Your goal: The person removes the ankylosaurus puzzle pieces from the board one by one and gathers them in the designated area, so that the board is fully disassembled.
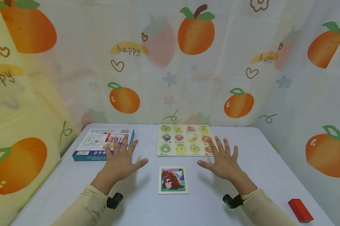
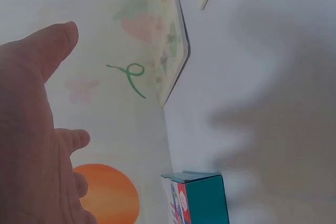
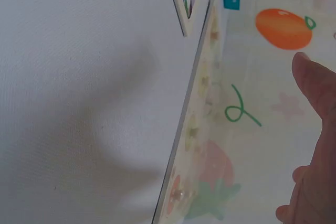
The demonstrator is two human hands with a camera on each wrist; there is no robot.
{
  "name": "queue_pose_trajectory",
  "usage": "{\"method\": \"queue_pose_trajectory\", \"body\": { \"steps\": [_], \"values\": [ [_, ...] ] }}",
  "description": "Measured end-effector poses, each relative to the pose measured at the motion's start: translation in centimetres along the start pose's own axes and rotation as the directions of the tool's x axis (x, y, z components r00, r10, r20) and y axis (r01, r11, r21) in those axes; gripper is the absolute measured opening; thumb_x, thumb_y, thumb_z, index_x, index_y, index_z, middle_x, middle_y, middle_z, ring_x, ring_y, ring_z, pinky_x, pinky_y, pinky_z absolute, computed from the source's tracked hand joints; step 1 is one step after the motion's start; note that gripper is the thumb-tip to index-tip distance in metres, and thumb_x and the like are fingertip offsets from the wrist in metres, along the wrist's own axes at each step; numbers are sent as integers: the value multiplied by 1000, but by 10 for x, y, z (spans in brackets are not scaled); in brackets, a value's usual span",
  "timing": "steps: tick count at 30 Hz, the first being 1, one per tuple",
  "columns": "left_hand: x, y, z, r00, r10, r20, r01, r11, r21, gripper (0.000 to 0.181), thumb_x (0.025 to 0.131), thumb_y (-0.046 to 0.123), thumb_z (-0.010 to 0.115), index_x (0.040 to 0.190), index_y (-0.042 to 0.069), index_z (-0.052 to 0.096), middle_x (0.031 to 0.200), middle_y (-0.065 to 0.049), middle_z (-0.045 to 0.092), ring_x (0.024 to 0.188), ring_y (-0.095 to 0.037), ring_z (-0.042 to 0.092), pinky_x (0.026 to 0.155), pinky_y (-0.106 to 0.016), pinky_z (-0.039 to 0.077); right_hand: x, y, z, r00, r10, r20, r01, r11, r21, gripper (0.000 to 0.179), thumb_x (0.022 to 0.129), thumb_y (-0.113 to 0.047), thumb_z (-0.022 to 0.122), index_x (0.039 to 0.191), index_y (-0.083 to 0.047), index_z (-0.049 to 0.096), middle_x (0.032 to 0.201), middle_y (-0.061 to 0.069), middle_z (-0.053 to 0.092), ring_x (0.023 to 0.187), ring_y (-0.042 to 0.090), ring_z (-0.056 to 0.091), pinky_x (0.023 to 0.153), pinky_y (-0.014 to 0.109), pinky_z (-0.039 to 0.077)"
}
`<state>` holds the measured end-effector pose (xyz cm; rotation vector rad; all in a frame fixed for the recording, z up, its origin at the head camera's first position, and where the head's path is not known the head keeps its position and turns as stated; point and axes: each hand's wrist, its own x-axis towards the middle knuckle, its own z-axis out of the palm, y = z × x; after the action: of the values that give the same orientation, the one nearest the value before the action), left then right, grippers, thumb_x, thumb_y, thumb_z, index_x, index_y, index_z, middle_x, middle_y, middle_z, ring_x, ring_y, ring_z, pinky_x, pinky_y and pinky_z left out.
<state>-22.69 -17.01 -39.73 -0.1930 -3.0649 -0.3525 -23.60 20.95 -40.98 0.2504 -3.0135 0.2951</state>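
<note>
A white table [image 1: 266,169] is enclosed at the rear and both sides by pale hangings [image 1: 195,72] printed with oranges [image 1: 196,36], faded strawberries [image 1: 160,47], outlined hearts [image 1: 117,65] and the word "happy" [image 1: 128,50], a yellow cast [image 1: 17,125] being noted at left.

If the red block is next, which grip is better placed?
Right, probably: the right grip is empty and nearer the red block; the left grip, also empty, is farther away.

I see 1 red block [image 1: 300,210] at the lower right of the frame, on a white table [image 1: 192,207]; a fruit-printed curtain [image 1: 170,70] fills the top.
</note>
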Motion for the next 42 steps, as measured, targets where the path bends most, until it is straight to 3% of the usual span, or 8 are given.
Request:
{"method": "queue_pose_trajectory", "body": {
  "steps": [10, 14, 19, 24, 30, 36, 38, 42],
  "values": [
    [9, 1, 2, 1000, 26, -11, -26, 1000, -1, 107, 77, 89, 33, 156, 17, 26, 162, -20, -2, 140, -53, -14, 99, -74, -12, 5, 0, 2, 999, -24, -24, 23, 1000, -11, 111, 76, -86, 46, 159, -19, 11, 162, 16, 5, 144, 43, -2, 106, 68, -7],
    [11, 5, 1, 999, 52, -6, -52, 999, -2, 101, 81, 84, 38, 156, 16, 27, 161, -20, 3, 142, -52, -7, 103, -73, -7, 6, -6, -4, 998, -63, -19, 63, 998, 6, 112, 76, -86, 47, 158, -16, 16, 160, 16, 17, 142, 44, 11, 106, 67, -5],
    [13, 16, 0, 995, 89, 33, -88, 996, -34, 92, 87, 75, 46, 156, 17, 27, 159, -20, 20, 142, -49, 13, 109, -67, 8, 9, -21, -11, 993, -112, 31, 112, 994, 19, 109, 76, -83, 51, 155, -12, 27, 151, 13, 40, 136, 41, 28, 106, 66, -3],
    [15, 30, 2, 993, 86, 86, -70, 983, -167, 85, 88, 71, 49, 155, 23, 29, 143, -10, 51, 126, -36, 50, 97, -57, 43, 16, -37, -9, 989, -137, 63, 129, 985, 110, 86, 82, -67, 63, 147, -14, 46, 141, 6, 53, 130, 32, 42, 107, 62, 5],
    [21, 46, 20, 990, 115, 84, -72, 914, -400, 54, 90, 55, 63, 135, 26, 56, 108, 6, 64, 100, -19, 58, 77, -38, 53, 22, -48, 4, 982, -184, 38, 153, 900, 407, 52, 89, -42, 71, 133, -16, 61, 132, -2, 60, 125, 24, 51, 106, 50, 34],
    [23, 56, 57, 980, 173, 94, -90, 818, -568, 40, 89, 46, 69, 123, 23, 65, 133, 0, 55, 130, -28, 42, 102, -56, 38, 22, -47, 32, 988, -146, 51, 86, 790, 607, 37, 89, -33, 74, 121, -15, 69, 119, -5, 65, 117, 22, 56, 99, 52, 42],
    [23, 56, 69, 977, 195, 92, -106, 806, -583, 37, 89, 42, 70, 121, 23, 66, 136, -1, 53, 132, -31, 38, 103, -59, 35, 22, -45, 43, 988, -143, 50, 80, 776, 626, 35, 88, -32, 74, 118, -14, 70, 118, -4, 66, 118, 23, 56, 100, 54, 41],
    [22, 55, 87, 969, 245, 38, -187, 823, -536, 36, 86, 40, 74, 117, 23, 66, 130, 2, 56, 126, -30, 39, 100, -58, 36, 24, -42, 58, 985, -172, 11, 129, 780, 612, 32, 85, -30, 76, 113, -14, 72, 117, -2, 67, 118, 26, 55, 99, 54, 40]
  ]
}}
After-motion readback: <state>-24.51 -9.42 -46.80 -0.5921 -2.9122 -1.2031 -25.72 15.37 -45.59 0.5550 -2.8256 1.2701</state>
